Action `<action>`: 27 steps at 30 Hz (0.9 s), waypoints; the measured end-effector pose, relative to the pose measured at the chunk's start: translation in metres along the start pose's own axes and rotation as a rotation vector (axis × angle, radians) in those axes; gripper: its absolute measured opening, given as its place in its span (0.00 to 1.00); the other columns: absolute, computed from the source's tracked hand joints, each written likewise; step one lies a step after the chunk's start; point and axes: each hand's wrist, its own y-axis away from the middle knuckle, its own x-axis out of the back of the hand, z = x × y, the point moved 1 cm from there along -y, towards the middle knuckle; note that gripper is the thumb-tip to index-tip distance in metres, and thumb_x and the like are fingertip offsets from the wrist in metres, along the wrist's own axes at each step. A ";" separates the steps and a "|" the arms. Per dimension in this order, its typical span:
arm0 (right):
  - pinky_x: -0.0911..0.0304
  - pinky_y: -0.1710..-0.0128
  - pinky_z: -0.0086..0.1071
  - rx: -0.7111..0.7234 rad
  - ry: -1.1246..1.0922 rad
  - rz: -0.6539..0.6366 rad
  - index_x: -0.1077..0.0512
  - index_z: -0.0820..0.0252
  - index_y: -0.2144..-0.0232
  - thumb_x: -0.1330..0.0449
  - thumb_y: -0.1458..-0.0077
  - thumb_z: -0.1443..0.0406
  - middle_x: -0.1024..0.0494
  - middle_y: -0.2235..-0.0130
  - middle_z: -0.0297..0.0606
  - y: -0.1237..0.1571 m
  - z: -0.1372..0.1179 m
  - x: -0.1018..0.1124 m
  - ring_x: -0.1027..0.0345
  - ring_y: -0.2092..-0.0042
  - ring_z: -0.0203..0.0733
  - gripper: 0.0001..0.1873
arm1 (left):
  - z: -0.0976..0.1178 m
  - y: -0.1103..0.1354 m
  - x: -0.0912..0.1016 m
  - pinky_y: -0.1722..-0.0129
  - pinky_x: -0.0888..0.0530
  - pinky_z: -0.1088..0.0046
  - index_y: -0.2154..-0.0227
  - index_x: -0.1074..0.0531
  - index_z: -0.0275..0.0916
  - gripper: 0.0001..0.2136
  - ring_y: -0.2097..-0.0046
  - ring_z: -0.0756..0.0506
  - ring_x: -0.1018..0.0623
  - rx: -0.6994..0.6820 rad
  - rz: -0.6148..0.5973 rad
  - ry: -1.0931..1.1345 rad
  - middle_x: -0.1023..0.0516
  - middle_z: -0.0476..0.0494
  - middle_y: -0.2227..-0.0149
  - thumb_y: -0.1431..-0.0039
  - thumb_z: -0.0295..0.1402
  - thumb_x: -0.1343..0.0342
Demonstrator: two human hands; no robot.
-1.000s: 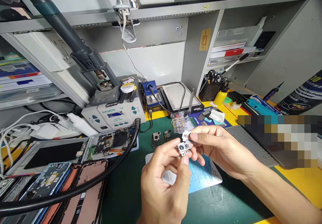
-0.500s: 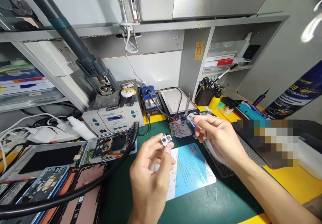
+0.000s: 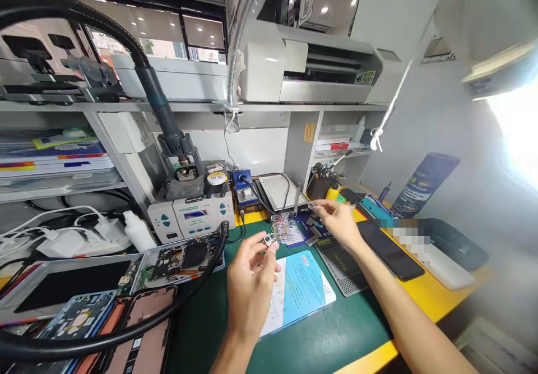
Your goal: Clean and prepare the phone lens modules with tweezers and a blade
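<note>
Between the thumb and fingertips of my left hand (image 3: 252, 276) sits a small phone camera module (image 3: 270, 240), its lenses facing up. My right hand (image 3: 338, 220) is farther forward and to the right, pinching a small greyish piece (image 3: 312, 206) too small to name. Below the hands lies a blue and white printed booklet (image 3: 300, 290) on the green mat (image 3: 311, 346). A perforated metal plate (image 3: 342, 267) lies under my right forearm, and a dark phone (image 3: 390, 249) is to its right.
On the left are a hot-air station (image 3: 191, 214), a tray of circuit boards (image 3: 182, 262) and several opened phone parts (image 3: 79, 318). A black hose (image 3: 185, 301) arcs across the left front. At the back right stand a pen holder (image 3: 321, 180) and a spray can (image 3: 424, 186).
The view has tilted up and drawn back, showing more shelf and printer. My right hand has moved slightly away from the camera module; my left hand still holds the module.
</note>
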 end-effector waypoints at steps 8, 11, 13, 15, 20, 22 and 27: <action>0.26 0.51 0.45 0.023 0.330 -0.169 0.27 0.61 0.47 0.38 0.34 0.58 0.23 0.47 0.43 0.004 0.013 -0.013 0.25 0.50 0.48 0.17 | -0.010 0.001 0.011 0.73 0.25 0.72 0.52 0.25 0.35 0.19 0.70 0.45 0.20 -0.026 -0.109 -0.104 0.18 0.44 0.68 0.39 0.44 0.38; 0.27 0.50 0.46 0.022 0.381 -0.153 0.27 0.60 0.46 0.38 0.33 0.59 0.24 0.45 0.44 0.002 0.020 -0.016 0.25 0.49 0.47 0.17 | -0.019 0.000 0.019 0.76 0.26 0.73 0.52 0.26 0.36 0.20 0.69 0.44 0.20 -0.010 -0.145 -0.143 0.17 0.43 0.66 0.42 0.44 0.37; 0.27 0.50 0.47 0.025 0.402 -0.127 0.28 0.60 0.46 0.38 0.33 0.59 0.24 0.45 0.44 0.000 0.022 -0.017 0.26 0.49 0.47 0.17 | -0.024 -0.002 0.023 0.77 0.27 0.73 0.53 0.26 0.36 0.20 0.69 0.44 0.20 0.006 -0.161 -0.159 0.18 0.43 0.66 0.42 0.45 0.37; 0.27 0.50 0.47 0.034 0.417 -0.095 0.28 0.60 0.45 0.38 0.33 0.59 0.24 0.45 0.44 0.000 0.023 -0.016 0.26 0.49 0.47 0.18 | -0.028 -0.002 0.026 0.77 0.26 0.73 0.52 0.27 0.36 0.21 0.69 0.44 0.21 0.019 -0.168 -0.167 0.18 0.43 0.67 0.42 0.45 0.38; 0.27 0.50 0.47 0.043 0.440 0.011 0.28 0.60 0.45 0.38 0.33 0.59 0.24 0.45 0.44 0.003 0.025 -0.012 0.26 0.49 0.47 0.17 | -0.034 -0.002 0.029 0.76 0.26 0.72 0.49 0.28 0.35 0.24 0.69 0.44 0.21 0.023 -0.157 -0.176 0.18 0.42 0.66 0.41 0.48 0.40; 0.27 0.50 0.47 0.039 0.445 0.052 0.28 0.60 0.45 0.39 0.33 0.59 0.24 0.45 0.44 0.005 0.025 -0.012 0.26 0.49 0.47 0.18 | -0.035 -0.002 0.031 0.76 0.26 0.71 0.49 0.29 0.35 0.25 0.69 0.43 0.21 0.013 -0.155 -0.186 0.18 0.42 0.66 0.41 0.49 0.40; 0.27 0.51 0.47 0.056 0.438 0.102 0.28 0.60 0.45 0.38 0.33 0.59 0.24 0.45 0.44 0.008 0.023 -0.017 0.25 0.50 0.47 0.18 | -0.037 -0.002 0.034 0.74 0.25 0.70 0.50 0.28 0.37 0.24 0.68 0.43 0.21 -0.030 -0.163 -0.228 0.18 0.42 0.64 0.40 0.50 0.41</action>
